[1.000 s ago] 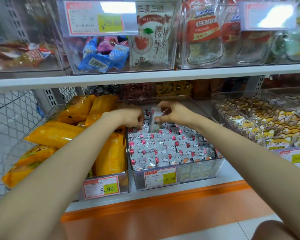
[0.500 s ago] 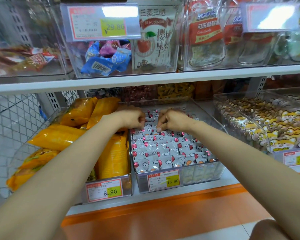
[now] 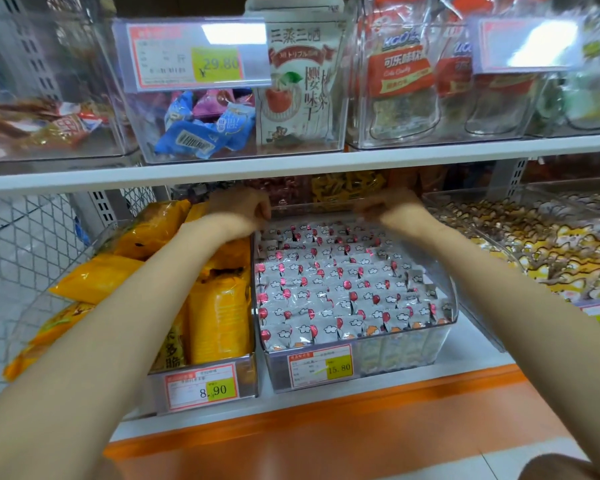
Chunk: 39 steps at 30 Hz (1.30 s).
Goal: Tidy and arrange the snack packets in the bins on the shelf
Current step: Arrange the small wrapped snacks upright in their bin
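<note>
We see the clear bin (image 3: pixel 395 351) on the lower shelf (image 3: pixel 471 348), its long axis running from the shelf's front edge to the back. Its short front wall faces us and carries a price label (image 3: pixel 321 367) marked 15.80. The silver snack packets (image 3: pixel 343 289), printed with red balloons and white clouds, fill it in rows that run across the bin from side to side. They overlap like shingles, with their printed faces turned up toward us. Both hands are at the bin's far end. The left hand (image 3: pixel 239 209) is over the back left corner with its fingers curled downward. The right hand (image 3: pixel 392 207) is over the back rim further right, well apart from the left. Both are blurred, and we cannot tell whether either pinches a packet or the rim. The upper shelf board (image 3: pixel 291 164) overhangs just above the hands. Small bins of dark red and yellow sweets (image 3: pixel 347 185) stand just behind the back rim. A bin of yellow packets (image 3: pixel 219 313) sits just beside the clear bin on the left, under the left forearm, and cat-printed packets (image 3: pixel 551 251) lie to the right. Above the board are blue packets (image 3: pixel 201 133), a white cherry pouch (image 3: pixel 298 88) and cola candy pouches (image 3: pixel 402 71).
</note>
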Tool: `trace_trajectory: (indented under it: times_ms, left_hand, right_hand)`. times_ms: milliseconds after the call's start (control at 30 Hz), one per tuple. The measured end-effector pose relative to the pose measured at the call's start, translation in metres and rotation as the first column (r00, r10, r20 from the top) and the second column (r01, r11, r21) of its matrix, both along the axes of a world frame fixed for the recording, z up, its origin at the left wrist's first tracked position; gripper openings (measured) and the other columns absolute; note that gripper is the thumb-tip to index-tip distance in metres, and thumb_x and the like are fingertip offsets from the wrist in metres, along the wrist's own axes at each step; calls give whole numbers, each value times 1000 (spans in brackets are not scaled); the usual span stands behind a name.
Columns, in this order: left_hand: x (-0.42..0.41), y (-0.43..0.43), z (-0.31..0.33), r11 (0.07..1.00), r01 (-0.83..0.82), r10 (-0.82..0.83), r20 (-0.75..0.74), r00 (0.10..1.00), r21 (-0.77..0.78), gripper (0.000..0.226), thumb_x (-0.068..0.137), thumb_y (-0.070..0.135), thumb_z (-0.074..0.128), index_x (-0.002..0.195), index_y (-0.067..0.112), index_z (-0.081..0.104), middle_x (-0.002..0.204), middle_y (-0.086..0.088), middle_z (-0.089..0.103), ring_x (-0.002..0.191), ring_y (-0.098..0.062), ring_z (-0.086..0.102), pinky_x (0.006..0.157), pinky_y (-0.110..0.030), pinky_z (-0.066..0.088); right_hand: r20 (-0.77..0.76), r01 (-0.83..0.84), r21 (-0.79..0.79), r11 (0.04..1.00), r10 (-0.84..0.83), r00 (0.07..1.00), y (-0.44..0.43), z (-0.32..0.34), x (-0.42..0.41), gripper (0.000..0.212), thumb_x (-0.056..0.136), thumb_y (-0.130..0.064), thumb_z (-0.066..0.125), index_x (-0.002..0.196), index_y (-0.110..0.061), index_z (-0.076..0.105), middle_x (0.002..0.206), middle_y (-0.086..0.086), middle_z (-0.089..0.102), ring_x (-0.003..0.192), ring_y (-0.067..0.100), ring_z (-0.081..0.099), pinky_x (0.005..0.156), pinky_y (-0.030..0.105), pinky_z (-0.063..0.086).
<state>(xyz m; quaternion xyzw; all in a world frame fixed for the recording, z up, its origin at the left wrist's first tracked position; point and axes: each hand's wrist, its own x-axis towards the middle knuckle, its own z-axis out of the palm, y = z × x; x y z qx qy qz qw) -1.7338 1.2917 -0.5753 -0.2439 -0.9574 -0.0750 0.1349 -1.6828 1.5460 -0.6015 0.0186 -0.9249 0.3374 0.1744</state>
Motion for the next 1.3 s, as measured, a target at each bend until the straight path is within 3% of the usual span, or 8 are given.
trace_trajectory:
  times_ms: [133,267,367,567,700,900,1133,1300]
  left_hand:
    - [-2,4,-11,998,28,-22,100,995,-64,11,86,18,63,95,24,65,108,3,63,103,-17,56,85,-25,40]
    - [-7,13,-20,971,75,-47,128,991,-225,16,84,34,66,99,28,64,107,7,63,99,-13,53,95,-30,33]
    - [-9,22,-26,937,93,-49,135,990,-336,27,85,44,60,108,29,62,112,8,62,110,-16,52,105,-36,21]
    - [-10,30,-32,908,78,-59,59,997,-411,14,89,38,58,93,26,61,101,6,63,103,-17,54,104,-37,20]
    - [-14,28,-28,924,91,-58,97,994,-372,7,88,34,60,83,30,59,100,8,63,99,-15,54,102,-36,27]
    - [-29,30,-34,994,109,-110,148,983,18,8,85,23,67,91,26,62,101,4,64,91,-11,54,78,-24,41]
    - [-39,41,-47,985,81,-61,135,989,-153,8,90,23,56,89,20,63,100,-1,65,94,-18,57,76,-26,37]
    - [-40,39,-44,960,-10,15,18,1000,-279,6,89,23,56,88,20,60,100,-3,62,100,-22,55,94,-33,33]
  right_hand:
    - [-37,48,55,997,-46,998,25,2,7,26,86,3,59,107,-7,70,114,11,67,106,21,61,97,25,45]
    - [-18,25,105,994,-23,1000,31,-4,13,23,85,0,60,104,-7,71,110,10,68,89,11,58,78,13,43]
    - [-4,30,144,989,-30,1000,36,-5,16,25,85,-2,60,106,-11,71,111,8,68,90,12,60,78,16,44]
    - [14,33,143,989,-35,999,38,-7,21,29,84,0,57,107,-12,71,114,6,68,103,19,63,85,25,48]
    - [17,11,131,991,-14,1000,35,-5,19,28,85,-2,57,106,-12,72,111,3,68,95,11,61,76,17,45]
    - [32,-35,163,986,30,999,23,-7,4,22,87,-6,60,105,-11,72,110,5,70,101,15,63,81,13,42]
    - [32,-29,111,993,26,999,26,-14,0,23,87,-5,61,107,-11,71,113,4,68,101,13,60,84,17,42]
    - [72,-27,117,993,18,997,25,-18,0,24,88,-5,58,107,-12,71,116,4,67,95,10,56,79,14,38]
